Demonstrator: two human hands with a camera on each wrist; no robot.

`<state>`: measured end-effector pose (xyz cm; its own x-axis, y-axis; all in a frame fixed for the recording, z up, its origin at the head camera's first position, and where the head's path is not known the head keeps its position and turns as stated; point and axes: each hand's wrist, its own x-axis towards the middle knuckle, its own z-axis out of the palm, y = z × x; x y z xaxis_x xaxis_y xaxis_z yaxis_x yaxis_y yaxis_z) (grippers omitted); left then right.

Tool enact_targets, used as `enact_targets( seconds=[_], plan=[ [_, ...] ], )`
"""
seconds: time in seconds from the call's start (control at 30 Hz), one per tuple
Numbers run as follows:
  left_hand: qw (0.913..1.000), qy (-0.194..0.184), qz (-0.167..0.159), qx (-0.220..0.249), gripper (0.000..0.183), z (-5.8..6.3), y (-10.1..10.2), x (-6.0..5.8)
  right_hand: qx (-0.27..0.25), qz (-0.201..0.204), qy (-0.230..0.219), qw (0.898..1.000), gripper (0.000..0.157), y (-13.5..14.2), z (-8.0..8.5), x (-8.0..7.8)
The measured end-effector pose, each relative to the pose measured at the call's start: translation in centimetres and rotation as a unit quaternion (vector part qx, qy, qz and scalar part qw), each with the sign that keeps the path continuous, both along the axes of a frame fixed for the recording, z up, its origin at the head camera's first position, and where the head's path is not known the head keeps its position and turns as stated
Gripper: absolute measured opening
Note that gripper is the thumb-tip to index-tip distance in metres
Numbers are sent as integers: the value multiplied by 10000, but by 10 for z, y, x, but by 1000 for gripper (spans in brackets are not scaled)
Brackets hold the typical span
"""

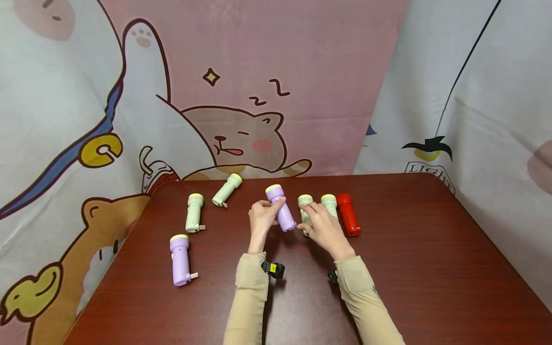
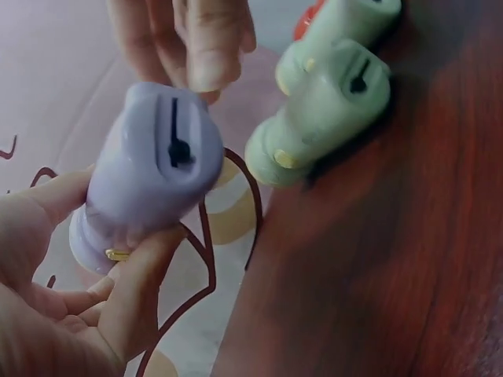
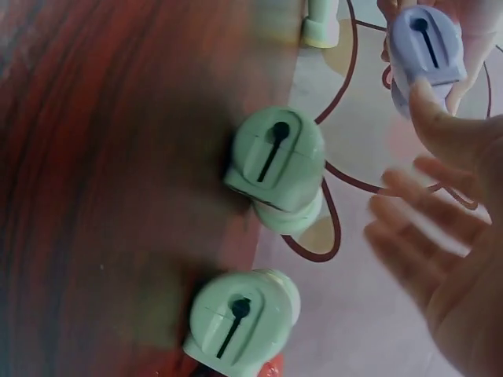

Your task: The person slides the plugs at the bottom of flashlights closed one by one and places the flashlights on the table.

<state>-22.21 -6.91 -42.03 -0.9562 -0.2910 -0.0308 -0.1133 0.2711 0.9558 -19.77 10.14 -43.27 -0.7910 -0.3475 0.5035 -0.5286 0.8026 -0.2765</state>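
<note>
My left hand (image 1: 261, 219) holds a purple flashlight (image 1: 285, 217) between thumb and fingers, its yellow-rimmed head pointing away from me. In the left wrist view, a dark slot with a round hole marks the tail end of this purple flashlight (image 2: 173, 149). My right hand (image 1: 324, 229) has its fingers spread, and in the right wrist view its thumb (image 3: 432, 118) overlaps the edge of the purple tail. Below that hand are two pale green flashlights, the nearer one (image 3: 275, 161) and another (image 3: 244, 322), both with slotted tails.
A red flashlight (image 1: 348, 215) lies right of the green ones. On the left side of the table (image 1: 431, 268) are a purple flashlight (image 1: 180, 263) and two green ones (image 1: 194, 213) (image 1: 226, 190), each with a small piece sticking out near its tail. A cartoon-printed cloth (image 1: 319, 86) hangs behind.
</note>
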Motion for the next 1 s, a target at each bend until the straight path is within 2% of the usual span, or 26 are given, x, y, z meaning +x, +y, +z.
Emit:
enact_targets(
  seconds=[0.17, 0.3, 0.4, 0.6, 0.73, 1.0],
  plan=[
    [9965, -110, -119, -814, 45, -3, 3, -6, 70, -576, -508, 9970, 42, -1, -7, -5],
    [9865, -266, -141, -1609, 43, -8, 8, -13, 129, -777, -741, 9941, 35, -2, -15, -7],
    [9787, -441, -142, -2001, 41, -12, 11, -20, 111, -839, -761, 9935, 30, -3, -19, -7],
    [9706, -644, -305, -2301, 41, -17, 16, -25, 136, -838, -807, 9931, 29, -4, -19, -7],
    [9699, -695, -462, -2286, 40, -20, 20, -24, 145, -835, -840, 9929, 30, -4, -19, -7],
    [9647, -456, -575, -2528, 42, -27, 24, -28, 123, -839, -807, 9931, 30, -4, -19, -7]
  ],
)
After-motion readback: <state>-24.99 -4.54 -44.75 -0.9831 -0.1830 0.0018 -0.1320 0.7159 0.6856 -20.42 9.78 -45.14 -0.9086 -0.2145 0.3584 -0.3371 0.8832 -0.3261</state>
